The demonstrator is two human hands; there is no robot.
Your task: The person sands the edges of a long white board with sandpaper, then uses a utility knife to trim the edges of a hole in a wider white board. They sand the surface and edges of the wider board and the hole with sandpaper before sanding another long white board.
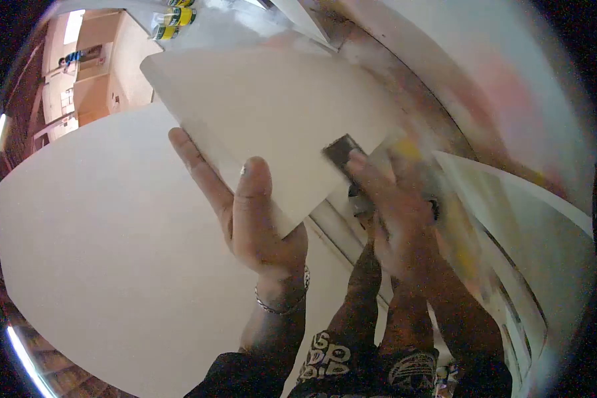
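My left hand (255,225) grips a flat cream-coloured board (265,113) by its near left edge, with the thumb on top and the fingers reaching along the side. A bracelet circles that wrist. Blurred by motion, my right hand (398,205) is closed on a small dark sanding block (343,151). The block overlaps the board's right edge in this view, and the right fingertips press on its near end.
A large white panel (113,245) fills the left side. Several yellow-and-green cans (178,20) stand at the top. A person (69,60) is far back on the upper left. Pale curved panels (530,219) stand at right.
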